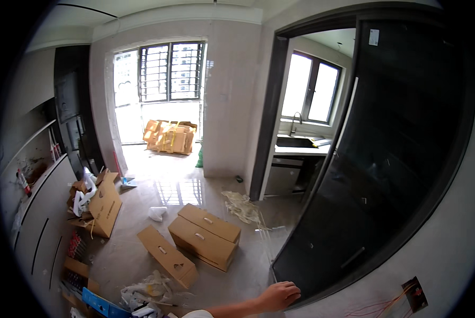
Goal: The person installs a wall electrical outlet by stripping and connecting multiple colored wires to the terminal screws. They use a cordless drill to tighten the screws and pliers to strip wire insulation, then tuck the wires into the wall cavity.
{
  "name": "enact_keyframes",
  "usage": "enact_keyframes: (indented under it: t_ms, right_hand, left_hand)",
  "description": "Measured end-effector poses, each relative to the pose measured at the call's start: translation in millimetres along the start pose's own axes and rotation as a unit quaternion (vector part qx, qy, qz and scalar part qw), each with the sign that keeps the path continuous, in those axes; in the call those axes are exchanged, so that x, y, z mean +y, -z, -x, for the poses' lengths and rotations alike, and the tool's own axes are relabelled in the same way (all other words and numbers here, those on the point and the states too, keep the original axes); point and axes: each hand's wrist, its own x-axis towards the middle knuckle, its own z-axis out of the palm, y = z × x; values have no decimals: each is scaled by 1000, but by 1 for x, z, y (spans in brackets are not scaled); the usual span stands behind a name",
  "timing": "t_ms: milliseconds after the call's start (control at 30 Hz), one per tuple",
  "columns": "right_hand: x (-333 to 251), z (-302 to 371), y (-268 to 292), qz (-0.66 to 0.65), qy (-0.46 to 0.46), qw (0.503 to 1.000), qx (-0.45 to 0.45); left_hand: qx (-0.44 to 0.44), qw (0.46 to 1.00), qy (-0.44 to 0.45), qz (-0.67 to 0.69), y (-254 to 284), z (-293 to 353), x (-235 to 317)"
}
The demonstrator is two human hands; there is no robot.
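At the lower edge, a bare forearm with a white sleeve end (pixel 197 314) comes in left of the middle and reaches to the right. It appears to be my left arm, and my left hand (pixel 280 296) is at its end. Its fingers curl in and turn down, so the palm and anything inside are hidden. Behind the hand is the foot of a dark sliding door panel (pixel 375 148); I cannot tell whether they touch. Two brown cardboard boxes lie on the tiles, a wide box (pixel 205 236) and a narrow one (pixel 166 254). My right hand is not in view.
An open carton (pixel 106 206) with white foam stands by the left cabinets. Clear plastic wrap (pixel 147 289) and a blue box (pixel 106 305) lie at the lower left. More crumpled plastic (pixel 241 205) lies near the kitchen doorway. Wires hang from a wall box (pixel 415 294).
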Motion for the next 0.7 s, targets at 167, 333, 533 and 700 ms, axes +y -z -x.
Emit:
enact_keyframes:
  t_ms: [167, 333, 533, 700]
  right_hand:
    - [-37, -6, -31, 110, 8, 994, 9]
    - [-34, -15, -41, -47, -17, 994, -99]
    - [42, -34, -12, -334, -206, 906, -159]
    - [-41, 9, -38, -33, -31, 996, -79]
  left_hand:
    - [15, 999, 23, 23, -48, 36, -46]
    - [10, 997, 69, 26, -44, 49, -43]
    - [7, 998, 61, 19, -40, 46, -27]
    - [36, 999, 10, 30, -40, 40, -14]
